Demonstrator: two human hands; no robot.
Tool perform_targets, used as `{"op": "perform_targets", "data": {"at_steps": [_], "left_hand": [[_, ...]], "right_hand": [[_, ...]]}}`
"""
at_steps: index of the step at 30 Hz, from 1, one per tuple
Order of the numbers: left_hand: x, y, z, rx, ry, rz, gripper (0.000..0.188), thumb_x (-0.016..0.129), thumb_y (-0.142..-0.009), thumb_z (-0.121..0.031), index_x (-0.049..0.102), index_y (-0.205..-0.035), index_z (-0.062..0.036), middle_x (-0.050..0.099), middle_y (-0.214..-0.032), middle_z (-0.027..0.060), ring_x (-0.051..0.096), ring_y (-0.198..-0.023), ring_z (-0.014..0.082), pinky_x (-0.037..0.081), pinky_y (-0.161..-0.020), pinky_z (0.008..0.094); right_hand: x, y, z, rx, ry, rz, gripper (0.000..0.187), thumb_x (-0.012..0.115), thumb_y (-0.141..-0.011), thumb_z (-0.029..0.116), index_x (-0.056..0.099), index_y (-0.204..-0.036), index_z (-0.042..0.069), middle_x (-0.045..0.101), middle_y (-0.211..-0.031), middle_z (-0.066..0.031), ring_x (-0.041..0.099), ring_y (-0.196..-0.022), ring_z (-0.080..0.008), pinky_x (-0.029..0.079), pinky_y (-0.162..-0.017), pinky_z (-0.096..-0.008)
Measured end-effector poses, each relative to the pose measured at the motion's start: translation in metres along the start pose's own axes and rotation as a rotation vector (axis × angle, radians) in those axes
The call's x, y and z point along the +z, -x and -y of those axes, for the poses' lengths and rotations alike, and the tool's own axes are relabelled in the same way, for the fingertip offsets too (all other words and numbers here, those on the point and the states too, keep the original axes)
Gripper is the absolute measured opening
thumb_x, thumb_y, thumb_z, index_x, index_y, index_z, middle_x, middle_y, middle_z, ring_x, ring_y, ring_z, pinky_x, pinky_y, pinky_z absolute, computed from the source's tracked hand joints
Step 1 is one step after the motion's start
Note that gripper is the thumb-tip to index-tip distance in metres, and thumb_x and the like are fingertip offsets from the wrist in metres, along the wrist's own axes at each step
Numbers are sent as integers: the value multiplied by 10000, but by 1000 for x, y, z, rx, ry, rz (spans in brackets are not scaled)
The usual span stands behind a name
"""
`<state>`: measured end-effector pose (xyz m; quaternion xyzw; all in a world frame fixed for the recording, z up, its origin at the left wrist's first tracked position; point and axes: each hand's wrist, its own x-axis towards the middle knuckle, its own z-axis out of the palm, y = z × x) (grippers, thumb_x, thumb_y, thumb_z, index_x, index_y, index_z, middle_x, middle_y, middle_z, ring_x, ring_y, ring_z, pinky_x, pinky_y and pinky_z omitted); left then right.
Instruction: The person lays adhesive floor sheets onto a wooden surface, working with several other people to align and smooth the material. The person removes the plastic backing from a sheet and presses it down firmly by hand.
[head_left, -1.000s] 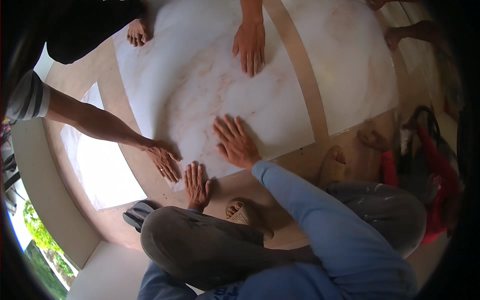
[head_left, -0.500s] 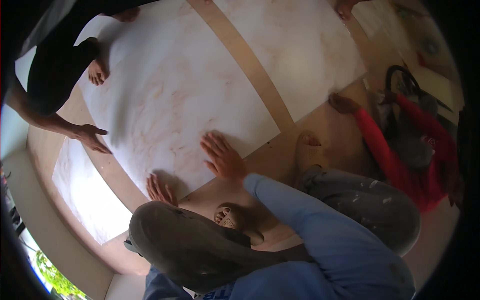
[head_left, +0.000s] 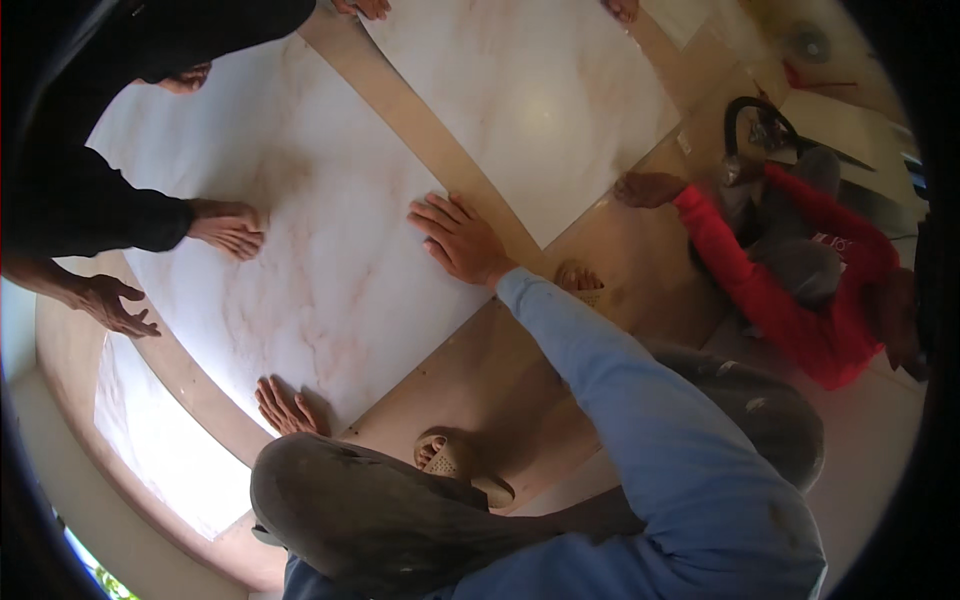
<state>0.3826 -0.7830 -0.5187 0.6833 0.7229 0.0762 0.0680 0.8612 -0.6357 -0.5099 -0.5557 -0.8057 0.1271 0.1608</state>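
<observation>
A large white sheet with pinkish marbling (head_left: 330,310) lies flat on a brown board (head_left: 400,110). Near its right edge, close to the near-right corner, my right hand (head_left: 462,240) rests palm down with fingers stretched out. My left hand (head_left: 288,406) lies flat at the near-left corner, partly hidden behind my knee, its fingers spread. Neither hand holds anything. A co-worker in black trousers has a bare foot (head_left: 228,228) on this sheet, and that person's open hand (head_left: 115,305) hovers by its left edge.
Across a brown strip lies a second marbled sheet (head_left: 540,110); a red-sleeved co-worker's hand (head_left: 650,190) is at its near corner. Another hand (head_left: 620,8) is at its far edge. A third sheet (head_left: 165,450) lies left. My sandalled foot (head_left: 445,458) stands on the board.
My right hand has slid away from me toward the sheet's right edge; my left hand stays at its corner. The black-trousered co-worker's foot appears farther onto the sheet. The whole view has shifted.
</observation>
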Motion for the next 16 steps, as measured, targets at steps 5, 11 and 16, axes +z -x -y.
{"op": "perform_targets", "data": {"at_steps": [5,11,16], "left_hand": [[-7,-2,4,11,-7,-83,620,437,-1096,-383,374,-1648,-108,325,-1720,157,267,-1600,367,173,-1296,554],[-14,-7,-1,-62,-115,-55,678,603,-1014,-305,412,-1620,-67,348,-1701,206,305,-1578,408,245,-1266,569],[-5,-7,32,-81,-246,114,855,698,-946,-395,347,-1660,-84,276,-1737,197,263,-1598,409,227,-1283,565]], "right_hand": [[-82,-24,-35,113,-164,342,431,546,-1064,413,697,-1229,44,671,-1339,-126,604,-1271,-323,459,-1096,-487],[-271,-37,-88,590,-97,878,609,514,-1050,551,746,-964,-6,746,-849,-138,732,-853,-304,563,-794,-443],[-341,-17,-120,804,-189,928,583,574,-1016,552,750,-962,-2,739,-784,-96,703,-662,-185,545,-543,-341]]}}
